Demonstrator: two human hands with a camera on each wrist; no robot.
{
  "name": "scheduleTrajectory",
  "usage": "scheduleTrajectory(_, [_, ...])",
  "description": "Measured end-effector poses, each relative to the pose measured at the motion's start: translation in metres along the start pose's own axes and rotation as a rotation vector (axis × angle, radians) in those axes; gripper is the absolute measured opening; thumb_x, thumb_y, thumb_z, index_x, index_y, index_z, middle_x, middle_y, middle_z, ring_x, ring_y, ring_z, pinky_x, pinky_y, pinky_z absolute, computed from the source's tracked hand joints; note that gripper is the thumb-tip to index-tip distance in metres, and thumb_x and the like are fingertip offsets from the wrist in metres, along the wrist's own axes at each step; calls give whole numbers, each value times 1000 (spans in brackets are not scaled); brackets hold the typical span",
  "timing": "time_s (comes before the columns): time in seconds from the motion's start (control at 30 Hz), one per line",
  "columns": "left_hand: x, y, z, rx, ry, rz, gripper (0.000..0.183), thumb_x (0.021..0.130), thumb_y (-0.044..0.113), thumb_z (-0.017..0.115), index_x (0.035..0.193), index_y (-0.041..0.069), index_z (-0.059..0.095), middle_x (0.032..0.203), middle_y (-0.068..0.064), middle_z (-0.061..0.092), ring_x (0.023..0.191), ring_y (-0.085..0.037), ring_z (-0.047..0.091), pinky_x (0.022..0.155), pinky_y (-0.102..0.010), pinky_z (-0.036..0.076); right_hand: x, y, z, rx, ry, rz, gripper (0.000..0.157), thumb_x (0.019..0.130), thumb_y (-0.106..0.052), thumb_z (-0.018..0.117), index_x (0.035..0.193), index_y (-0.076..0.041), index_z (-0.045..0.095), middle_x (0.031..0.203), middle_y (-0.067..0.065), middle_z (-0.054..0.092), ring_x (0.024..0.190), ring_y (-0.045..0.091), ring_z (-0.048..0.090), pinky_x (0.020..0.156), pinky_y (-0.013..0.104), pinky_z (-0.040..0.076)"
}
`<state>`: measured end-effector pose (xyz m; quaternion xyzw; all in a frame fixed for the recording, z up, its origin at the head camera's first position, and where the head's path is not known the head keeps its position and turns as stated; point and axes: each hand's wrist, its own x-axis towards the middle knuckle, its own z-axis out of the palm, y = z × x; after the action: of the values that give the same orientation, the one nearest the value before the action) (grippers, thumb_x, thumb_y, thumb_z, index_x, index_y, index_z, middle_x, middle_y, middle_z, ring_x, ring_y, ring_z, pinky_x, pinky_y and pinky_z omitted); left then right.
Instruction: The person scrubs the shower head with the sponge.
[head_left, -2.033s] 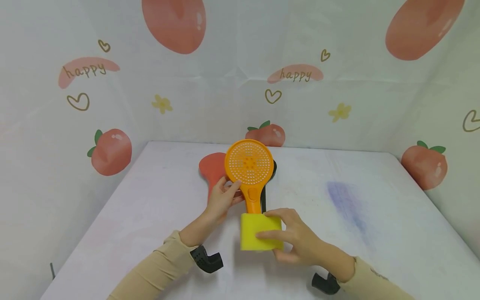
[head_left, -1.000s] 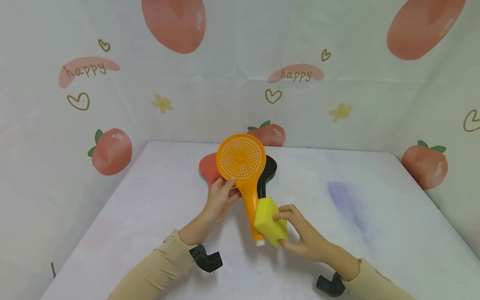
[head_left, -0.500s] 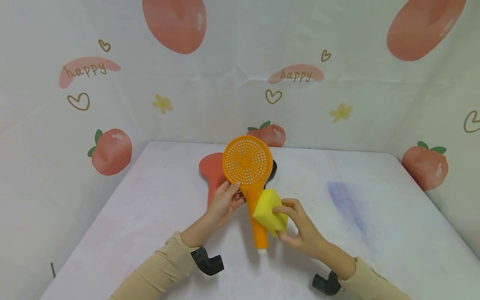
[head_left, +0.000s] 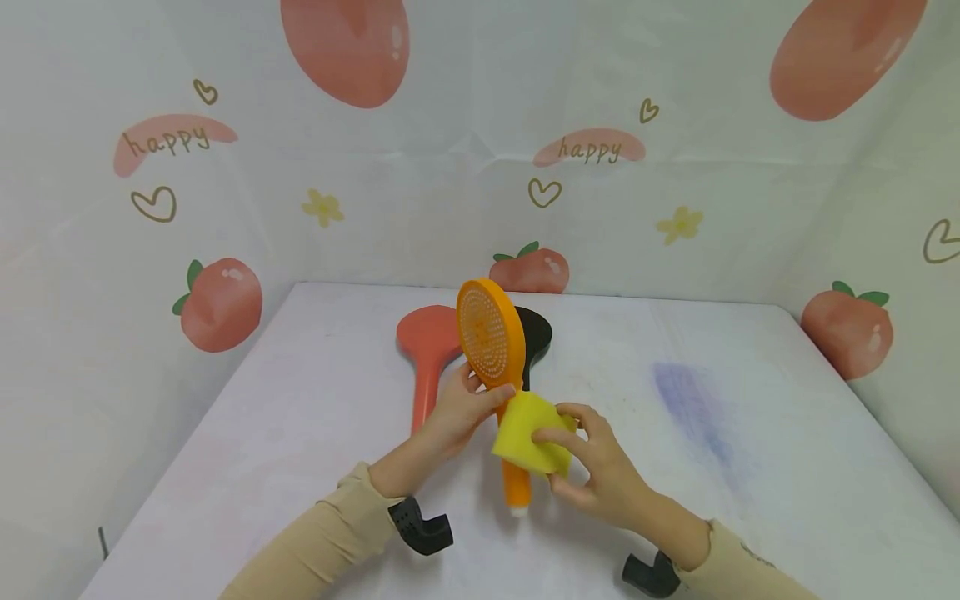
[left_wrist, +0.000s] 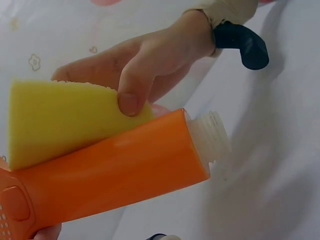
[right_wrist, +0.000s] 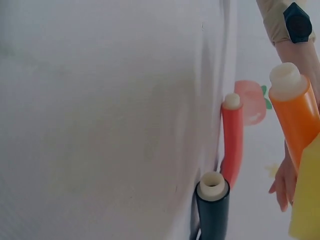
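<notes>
An orange shower head (head_left: 491, 333) is held up above the table, its perforated face turned to the left. My left hand (head_left: 463, 412) grips it at the neck, just below the round head. In my right hand (head_left: 600, 467) a yellow sponge (head_left: 531, 433) is pinched between thumb and fingers. The sponge lies against the handle, and in the left wrist view its lower face (left_wrist: 65, 120) runs along the orange handle (left_wrist: 120, 170). A white threaded end (left_wrist: 209, 136) sticks out of that handle.
Behind the hands, a red shower head (head_left: 429, 333) and a black shower head (head_left: 534, 329) lie on the white table (head_left: 750, 400). The black one is partly hidden. A purple smudge (head_left: 690, 408) marks the tabletop at right. A patterned cloth (head_left: 420, 208) hangs behind.
The orange shower head has turned from facing the camera to facing left. The sponge has shifted from the handle's lower end up along it, staying in my right hand.
</notes>
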<state>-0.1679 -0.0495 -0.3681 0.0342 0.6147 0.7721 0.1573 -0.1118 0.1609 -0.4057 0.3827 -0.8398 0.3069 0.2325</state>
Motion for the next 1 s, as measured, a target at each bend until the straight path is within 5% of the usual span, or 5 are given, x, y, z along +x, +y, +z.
scheduleTrajectory(0.4, [1,-4,4,54,58,-76,59,88,22,65,135,6,35,129,-15,52,98,-17,57,101,-35,47,1,-3,-1,-65,-12,-53,50,67,-17,69,115,-25,58,123,15,47,107,23,45,81,41,42])
scheduleTrajectory(0.8, [4,-2,0,2,11,-55,51,91,15,57,135,1,36,121,-11,46,104,-19,54,108,-42,39,-1,2,-9,-62,27,42,51,64,-11,71,112,-23,60,121,15,49,107,24,44,84,42,39])
scheduleTrajectory(1.0, [3,0,-2,24,-30,-52,57,94,19,54,141,1,29,131,-15,44,110,-20,52,107,-40,40,-1,2,-9,-50,29,66,51,65,-12,72,113,-23,60,121,14,49,106,22,43,83,40,38])
